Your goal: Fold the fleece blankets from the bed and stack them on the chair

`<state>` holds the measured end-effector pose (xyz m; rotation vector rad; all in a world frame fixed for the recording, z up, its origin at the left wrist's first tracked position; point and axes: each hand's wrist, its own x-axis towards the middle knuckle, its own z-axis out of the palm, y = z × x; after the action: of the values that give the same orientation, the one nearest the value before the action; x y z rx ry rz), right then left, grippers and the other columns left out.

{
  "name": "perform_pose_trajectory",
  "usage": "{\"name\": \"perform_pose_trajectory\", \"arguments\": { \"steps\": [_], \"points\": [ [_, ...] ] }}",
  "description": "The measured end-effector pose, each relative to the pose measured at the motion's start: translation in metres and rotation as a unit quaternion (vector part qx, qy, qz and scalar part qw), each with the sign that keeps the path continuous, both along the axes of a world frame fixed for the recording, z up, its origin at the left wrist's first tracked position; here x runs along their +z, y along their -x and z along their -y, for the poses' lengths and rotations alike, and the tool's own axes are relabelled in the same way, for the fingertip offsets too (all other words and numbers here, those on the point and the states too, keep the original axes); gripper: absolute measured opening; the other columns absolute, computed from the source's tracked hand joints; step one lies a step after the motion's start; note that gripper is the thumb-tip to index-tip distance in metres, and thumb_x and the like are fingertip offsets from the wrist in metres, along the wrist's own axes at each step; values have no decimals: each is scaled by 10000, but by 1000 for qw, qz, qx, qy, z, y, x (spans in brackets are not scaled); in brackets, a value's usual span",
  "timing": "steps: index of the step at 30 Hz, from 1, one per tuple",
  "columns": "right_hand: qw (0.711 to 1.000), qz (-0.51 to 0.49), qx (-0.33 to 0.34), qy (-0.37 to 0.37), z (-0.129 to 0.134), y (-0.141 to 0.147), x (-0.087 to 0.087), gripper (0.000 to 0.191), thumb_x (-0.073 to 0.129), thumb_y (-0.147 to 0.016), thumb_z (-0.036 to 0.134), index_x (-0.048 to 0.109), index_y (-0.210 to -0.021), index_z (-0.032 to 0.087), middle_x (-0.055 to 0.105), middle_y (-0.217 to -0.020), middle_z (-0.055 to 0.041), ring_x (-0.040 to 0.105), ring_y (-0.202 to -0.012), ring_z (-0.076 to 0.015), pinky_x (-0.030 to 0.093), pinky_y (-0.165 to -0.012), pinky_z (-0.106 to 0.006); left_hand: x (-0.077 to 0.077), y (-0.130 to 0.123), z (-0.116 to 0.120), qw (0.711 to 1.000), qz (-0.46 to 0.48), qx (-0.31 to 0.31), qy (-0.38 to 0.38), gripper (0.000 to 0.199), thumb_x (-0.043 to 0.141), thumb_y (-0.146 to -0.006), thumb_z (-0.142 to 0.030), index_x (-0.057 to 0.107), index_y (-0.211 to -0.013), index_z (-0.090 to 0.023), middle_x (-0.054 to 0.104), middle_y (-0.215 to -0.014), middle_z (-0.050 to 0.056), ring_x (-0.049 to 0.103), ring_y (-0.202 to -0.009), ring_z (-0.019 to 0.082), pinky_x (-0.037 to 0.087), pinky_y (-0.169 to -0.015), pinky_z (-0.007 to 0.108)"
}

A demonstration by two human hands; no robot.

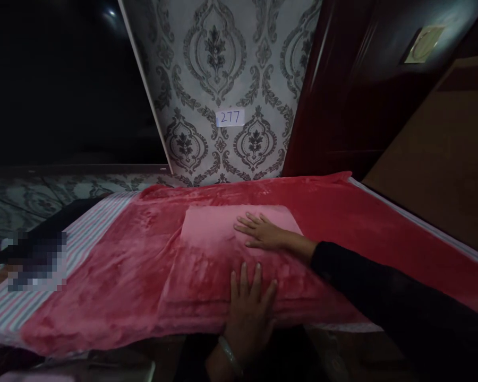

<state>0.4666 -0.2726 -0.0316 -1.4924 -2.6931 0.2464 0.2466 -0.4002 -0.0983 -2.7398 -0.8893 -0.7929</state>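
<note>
A: Where's the folded fleece [219, 254]?
B: Mid-spread, on the red blanket [119, 270].
A: Hands?
B: Right hand [264, 233] flat on top, fingers fanned, gripping nothing; arm comes in from the right. Left hand [250, 307] on the near part, fingers splayed, no hold, wrist in shadow.
A: Readable text?
B: Wall label [230, 118], handwritten "277". Pixelated patch [37, 261] over the striped sheet [90, 220]: can't make out.

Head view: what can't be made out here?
- Head view: whatever lies behind the pixelated patch, masked by it.
- Head view: palms of the left hand and right hand, turned down over the folded pink cloth, hidden by the hands' backs.
- Head view: dark screen, cut off by left and top edges.
</note>
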Motion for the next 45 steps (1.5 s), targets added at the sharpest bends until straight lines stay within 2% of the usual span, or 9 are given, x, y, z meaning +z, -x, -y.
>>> {"name": "perform_pose_trajectory", "arguments": {
  "steps": [7, 13, 18, 21, 25, 29, 33, 38, 45],
  "points": [
    [994, -9, -111, -5, -58, -8, -8, 661, 319, -1060, 580, 257, -1640, 268, 223, -1686, -127, 226, -1550, -298, 236, -1220, -565, -7, -1, 2, 1000, 2, 11, -19, 778, 675, -839, -588, 451, -1538, -329, 315, -1663, 152, 263, -1500, 473, 268, -1142, 694],
    [986, -41, -155, -38, -64, -12, -22, 624, 274, -1072, 528, 322, -1621, 235, 310, -1658, -101, 282, -1534, -253, 232, -1245, -503, -9, -1, 1, 1000, 2, 10, -29, 790, 687, -830, -556, 438, -1544, -328, 318, -1664, 150, 262, -1506, 471, 246, -1152, 684],
    [985, -41, -166, -6, -62, -13, -7, 644, 312, -1071, 497, 255, -1641, 204, 213, -1687, -116, 209, -1555, -266, 226, -1253, -504, -3, 2, 3, 1000, -6, -6, -9, 766, 656, -876, -508, 393, -1571, -323, 316, -1664, 146, 259, -1513, 470, 267, -1147, 700],
    [992, -43, -116, -30, -48, 1, 9, 646, 321, -1070, 512, 270, -1637, 205, 216, -1687, -120, 174, -1563, -284, 216, -1252, -536, 13, 11, 4, 1000, -4, -27, 15, 759, 649, -886, -512, 391, -1571, -312, 378, -1640, 117, 307, -1505, 420, 276, -1170, 685],
    [998, -27, 41, -44, -18, 40, 17, 595, 323, -1074, 540, 317, -1620, 303, 225, -1691, -72, 155, -1568, -284, 165, -1251, -563, 30, 36, -2, 999, 28, 18, 26, 634, 583, -944, -397, 438, -1546, -259, 445, -1603, 108, 316, -1513, 343, 193, -1223, 673],
    [996, 18, 86, 11, -13, 70, 11, 618, 391, -1057, 564, 292, -1623, 337, 198, -1699, -64, 114, -1569, -330, 158, -1225, -627, 18, 55, -10, 997, 21, 69, 33, 717, 685, -869, -414, 457, -1537, -287, 337, -1660, 134, 240, -1529, 436, 229, -1169, 723],
    [999, 37, 35, 1, -45, 75, 3, 674, 392, -1055, 565, 226, -1646, 285, 155, -1704, -98, 81, -1570, -345, 131, -1228, -629, -2, 58, -11, 997, 4, 69, 40, 864, 746, -809, -464, 388, -1578, -303, 248, -1695, 135, 152, -1549, 460, 174, -1183, 721],
    [998, 27, -49, 5, -82, 74, -5, 689, 325, -1060, 578, 190, -1656, 259, 102, -1710, -108, 163, -1564, -315, 203, -1234, -557, -7, 58, -12, 998, 9, 65, 25, 852, 715, -828, -466, 371, -1590, -302, 199, -1713, 118, 104, -1559, 455, 116, -1203, 699],
    [993, -2, -116, 19, -91, 78, -11, 659, 269, -1075, 499, 183, -1659, 206, 157, -1707, -82, 150, -1571, -224, 157, -1268, -426, -12, 57, -13, 997, 15, 63, 32, 839, 714, -819, -480, 398, -1574, -297, 238, -1699, 130, 158, -1550, 456, 145, -1192, 719]
  ]
}}
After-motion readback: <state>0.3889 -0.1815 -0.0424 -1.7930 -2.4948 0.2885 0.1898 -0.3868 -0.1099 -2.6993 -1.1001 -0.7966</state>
